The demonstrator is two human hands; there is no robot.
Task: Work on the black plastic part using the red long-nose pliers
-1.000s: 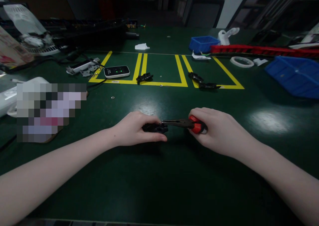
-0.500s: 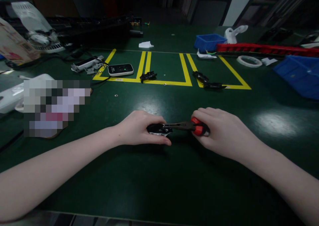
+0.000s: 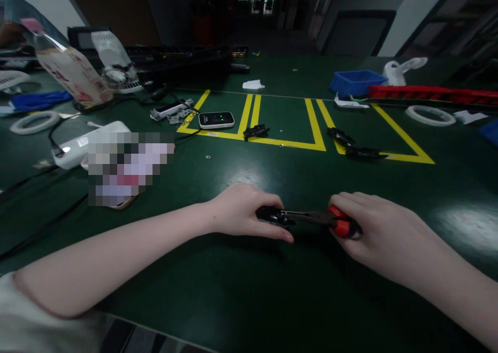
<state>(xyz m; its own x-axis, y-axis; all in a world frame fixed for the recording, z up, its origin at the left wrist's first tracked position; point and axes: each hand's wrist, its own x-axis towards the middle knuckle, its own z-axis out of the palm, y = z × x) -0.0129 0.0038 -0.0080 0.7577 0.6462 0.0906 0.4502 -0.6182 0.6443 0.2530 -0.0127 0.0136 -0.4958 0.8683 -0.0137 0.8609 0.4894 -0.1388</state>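
My left hand (image 3: 249,210) is closed round a small black plastic part (image 3: 272,215), with the thumb below it and the fingers above. My right hand (image 3: 369,231) grips the red handles of long-nose pliers (image 3: 317,217). The jaws point left and meet the end of the black part; whether they pinch something there is too small to make out. Both hands are held over the green table (image 3: 249,290). Beyond them, similar black parts (image 3: 257,131) lie by the yellow tape, with more black pieces (image 3: 356,145) farther right.
A black-and-white device (image 3: 216,120) with green lights sits inside the tape marks. To the left are a phone (image 3: 132,179), a white power strip (image 3: 93,143) and a bottle (image 3: 70,67). A blue bin (image 3: 358,84), a tape roll (image 3: 430,116) and a long red strip (image 3: 431,94) stand back right.
The camera has turned left, so the whole scene sits farther right in view. Both hands keep their holds; the black part looks slightly turned, its pale lower edge no longer showing.
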